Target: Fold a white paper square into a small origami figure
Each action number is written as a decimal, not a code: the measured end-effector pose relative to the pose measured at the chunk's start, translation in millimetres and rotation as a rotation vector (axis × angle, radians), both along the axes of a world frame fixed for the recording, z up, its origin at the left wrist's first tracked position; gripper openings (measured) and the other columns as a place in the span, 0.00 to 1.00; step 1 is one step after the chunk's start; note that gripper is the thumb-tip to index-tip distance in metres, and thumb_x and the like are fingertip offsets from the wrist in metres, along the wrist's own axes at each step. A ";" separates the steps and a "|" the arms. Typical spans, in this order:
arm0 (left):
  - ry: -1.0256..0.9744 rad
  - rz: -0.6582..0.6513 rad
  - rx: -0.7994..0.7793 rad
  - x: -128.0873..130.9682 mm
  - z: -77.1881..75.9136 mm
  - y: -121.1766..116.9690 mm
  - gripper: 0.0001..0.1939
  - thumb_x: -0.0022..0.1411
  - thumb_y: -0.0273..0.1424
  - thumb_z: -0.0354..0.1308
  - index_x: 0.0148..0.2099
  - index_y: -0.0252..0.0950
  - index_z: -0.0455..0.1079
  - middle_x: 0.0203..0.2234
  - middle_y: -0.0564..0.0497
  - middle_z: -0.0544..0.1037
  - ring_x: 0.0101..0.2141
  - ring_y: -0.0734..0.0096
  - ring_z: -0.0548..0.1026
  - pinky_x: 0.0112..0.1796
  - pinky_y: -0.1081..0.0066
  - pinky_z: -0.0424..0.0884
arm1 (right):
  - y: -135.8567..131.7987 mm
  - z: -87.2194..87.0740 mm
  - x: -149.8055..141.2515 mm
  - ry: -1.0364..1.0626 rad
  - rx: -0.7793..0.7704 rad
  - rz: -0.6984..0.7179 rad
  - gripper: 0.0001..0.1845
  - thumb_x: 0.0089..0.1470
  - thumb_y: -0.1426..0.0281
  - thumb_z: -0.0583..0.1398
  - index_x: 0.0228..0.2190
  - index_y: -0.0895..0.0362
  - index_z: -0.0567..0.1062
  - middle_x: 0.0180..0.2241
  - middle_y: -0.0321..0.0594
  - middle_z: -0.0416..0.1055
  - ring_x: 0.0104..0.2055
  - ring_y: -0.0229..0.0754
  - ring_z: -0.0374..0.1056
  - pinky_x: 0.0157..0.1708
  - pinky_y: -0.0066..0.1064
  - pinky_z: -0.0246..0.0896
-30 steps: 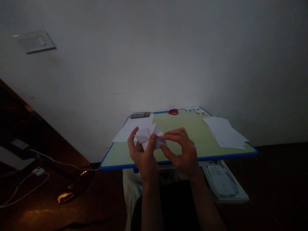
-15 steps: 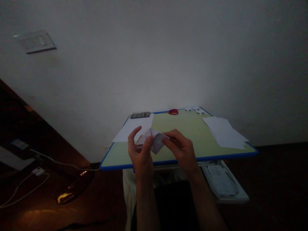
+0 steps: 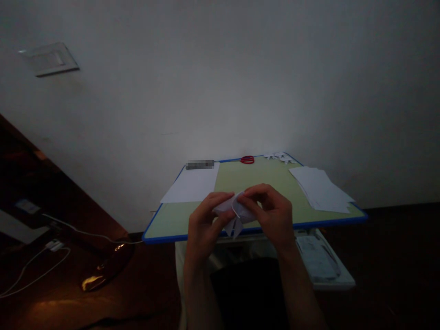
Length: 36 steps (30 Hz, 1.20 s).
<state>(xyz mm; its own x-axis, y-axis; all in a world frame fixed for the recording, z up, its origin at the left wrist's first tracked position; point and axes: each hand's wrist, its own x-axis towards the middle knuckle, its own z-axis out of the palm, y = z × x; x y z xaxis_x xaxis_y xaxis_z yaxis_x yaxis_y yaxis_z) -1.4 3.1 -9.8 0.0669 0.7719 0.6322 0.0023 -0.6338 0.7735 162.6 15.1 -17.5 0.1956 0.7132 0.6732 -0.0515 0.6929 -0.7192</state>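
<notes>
Between my two hands is a small piece of folded white paper (image 3: 237, 224), held above the near part of the table, with pointed flaps hanging down. My left hand (image 3: 208, 222) pinches its left side between thumb and fingers. My right hand (image 3: 273, 213) grips the upper right part, thumb and fingertips pressed together on a fold. The fingers hide some of the paper's folds.
The pale green table (image 3: 254, 181) has a blue rim. White sheets lie left (image 3: 192, 185) and right (image 3: 319, 188). Red-handled scissors (image 3: 247, 160), small folded paper pieces (image 3: 280, 157) and a blurred dark object (image 3: 200, 164) sit along the back. An open drawer (image 3: 323, 261) juts out below.
The folded paper has been turned, so its pointed flaps now hang downward. My left fingers have closed in on it, and my right hand has shifted slightly to the right.
</notes>
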 end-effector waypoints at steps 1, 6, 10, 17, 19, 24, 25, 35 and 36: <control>0.053 -0.004 0.051 -1.0 1.0 -0.6 0.13 0.61 0.31 0.68 0.50 0.44 0.81 0.45 0.45 0.80 0.46 0.60 0.78 0.42 0.68 0.76 | -0.7 1.0 0.3 -0.020 0.011 -0.004 0.06 0.55 0.66 0.71 0.32 0.53 0.80 0.31 0.37 0.78 0.35 0.42 0.73 0.35 0.33 0.69; 0.175 0.024 0.158 -3.0 3.3 -2.6 0.12 0.62 0.27 0.68 0.47 0.46 0.81 0.50 0.46 0.77 0.49 0.59 0.77 0.47 0.62 0.76 | -2.5 3.4 3.1 -0.088 0.035 -0.024 0.02 0.58 0.68 0.69 0.33 0.53 0.81 0.32 0.37 0.79 0.36 0.42 0.74 0.37 0.34 0.68; 0.094 0.124 0.180 1.3 2.6 -1.3 0.06 0.62 0.27 0.67 0.42 0.41 0.79 0.44 0.46 0.79 0.45 0.61 0.78 0.45 0.63 0.76 | -2.9 1.9 5.7 -0.113 0.085 0.004 0.04 0.60 0.71 0.66 0.38 0.52 0.82 0.37 0.39 0.80 0.39 0.43 0.75 0.39 0.35 0.69; -0.016 0.180 0.153 15.5 3.6 1.2 0.02 0.63 0.27 0.67 0.39 0.39 0.78 0.39 0.48 0.79 0.41 0.66 0.78 0.42 0.66 0.75 | -3.7 -0.9 7.0 -0.076 0.100 0.057 0.13 0.58 0.73 0.68 0.45 0.48 0.82 0.39 0.37 0.82 0.39 0.42 0.76 0.40 0.35 0.71; -0.068 0.195 0.144 21.1 5.5 0.1 0.02 0.63 0.28 0.67 0.38 0.38 0.77 0.37 0.49 0.78 0.40 0.66 0.77 0.41 0.67 0.75 | -3.8 0.2 7.1 -0.102 0.119 0.053 0.10 0.59 0.73 0.68 0.42 0.49 0.83 0.39 0.37 0.82 0.39 0.42 0.76 0.40 0.36 0.70; -0.168 0.214 0.105 34.8 8.5 -2.2 0.03 0.63 0.28 0.67 0.36 0.37 0.76 0.35 0.50 0.77 0.38 0.69 0.76 0.39 0.70 0.73 | -4.1 1.3 7.2 -0.102 0.121 0.039 0.10 0.58 0.73 0.69 0.41 0.47 0.84 0.37 0.36 0.82 0.38 0.41 0.75 0.39 0.35 0.70; -0.186 0.209 0.101 36.5 8.3 -2.3 0.03 0.63 0.28 0.67 0.36 0.38 0.76 0.35 0.51 0.77 0.38 0.70 0.76 0.38 0.70 0.73 | -4.3 0.9 7.4 -0.104 0.117 0.034 0.10 0.58 0.73 0.69 0.41 0.47 0.84 0.36 0.35 0.82 0.37 0.41 0.75 0.38 0.34 0.69; -0.250 0.158 0.089 37.2 2.9 0.8 0.04 0.60 0.26 0.69 0.36 0.39 0.77 0.34 0.52 0.77 0.39 0.70 0.76 0.39 0.70 0.73 | -5.9 0.7 7.2 -0.085 0.111 0.060 0.10 0.56 0.74 0.70 0.39 0.47 0.84 0.33 0.32 0.81 0.33 0.39 0.73 0.35 0.33 0.68; -0.253 0.156 0.087 37.2 2.8 1.0 0.04 0.60 0.26 0.69 0.36 0.39 0.77 0.34 0.52 0.77 0.39 0.70 0.76 0.39 0.70 0.72 | -6.2 1.5 6.9 -0.086 0.116 0.063 0.10 0.56 0.74 0.70 0.39 0.47 0.84 0.33 0.32 0.81 0.33 0.39 0.73 0.36 0.33 0.68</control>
